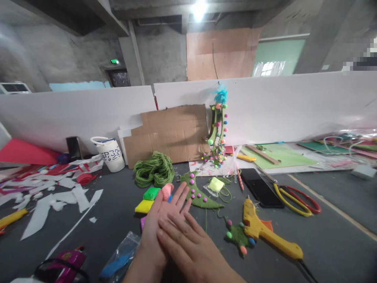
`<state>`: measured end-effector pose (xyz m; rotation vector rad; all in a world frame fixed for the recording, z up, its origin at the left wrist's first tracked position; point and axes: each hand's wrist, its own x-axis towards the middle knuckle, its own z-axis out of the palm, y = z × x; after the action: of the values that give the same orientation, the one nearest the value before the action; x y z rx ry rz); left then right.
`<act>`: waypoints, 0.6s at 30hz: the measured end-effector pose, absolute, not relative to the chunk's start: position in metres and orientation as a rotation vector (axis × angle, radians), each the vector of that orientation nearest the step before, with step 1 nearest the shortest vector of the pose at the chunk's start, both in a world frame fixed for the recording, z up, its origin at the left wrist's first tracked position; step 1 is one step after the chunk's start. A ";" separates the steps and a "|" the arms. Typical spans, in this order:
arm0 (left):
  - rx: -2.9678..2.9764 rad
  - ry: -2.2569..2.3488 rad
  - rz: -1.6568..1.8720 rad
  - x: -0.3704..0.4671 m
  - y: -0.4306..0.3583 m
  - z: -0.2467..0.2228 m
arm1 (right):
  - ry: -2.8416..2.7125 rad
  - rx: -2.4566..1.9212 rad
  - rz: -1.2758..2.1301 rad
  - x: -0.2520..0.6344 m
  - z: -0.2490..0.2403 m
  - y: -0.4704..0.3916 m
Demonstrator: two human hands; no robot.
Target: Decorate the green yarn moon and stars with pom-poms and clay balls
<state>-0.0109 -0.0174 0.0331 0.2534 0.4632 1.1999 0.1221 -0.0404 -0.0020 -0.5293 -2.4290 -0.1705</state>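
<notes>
My left hand (pixel 154 230) is palm up over the table with its fingers stretched out. Across its palm lies my right hand (pixel 191 245), flat, palm down; whatever may be between the palms is hidden. Just beyond the left fingertips are a pink clay lump (pixel 167 191), a green clay block (pixel 151 193) and a yellow one (pixel 143 206). A purple piece (pixel 143 223) shows partly behind the left wrist. Past my fingers lies a green crescent (pixel 196 192) dotted with purple balls. To the right, a green yarn-covered star (pixel 239 235) carries coloured balls at its points.
A yellow glue gun (pixel 265 230), black phone (pixel 262 188) and scissors (pixel 294 200) lie right. Green yarn (pixel 154 169) sits before cardboard (pixel 173 133). A decorated crescent (pixel 218 125) hangs behind. Paper scraps (pixel 70 192) and a plastic bag (pixel 122 255) lie left.
</notes>
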 end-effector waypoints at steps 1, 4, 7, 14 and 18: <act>0.253 0.458 1.196 -0.011 -0.017 0.032 | -2.440 -0.546 -0.166 0.122 -0.001 -0.040; 0.261 0.418 1.192 -0.014 -0.016 0.029 | -2.415 -0.632 -0.093 0.124 0.001 -0.040; 0.272 0.432 1.190 -0.016 -0.015 0.028 | -2.366 -0.533 -0.119 0.125 0.002 -0.040; 0.661 0.770 1.145 -0.008 -0.018 0.030 | -2.365 -0.754 0.021 0.129 0.000 -0.038; 0.624 0.684 1.139 -0.002 -0.018 0.034 | -2.274 -0.781 0.128 0.135 0.001 -0.037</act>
<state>-0.0016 -0.0177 0.0338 0.6236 0.6837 1.1389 0.1347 -0.0372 0.0013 -0.7812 -2.2744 0.1282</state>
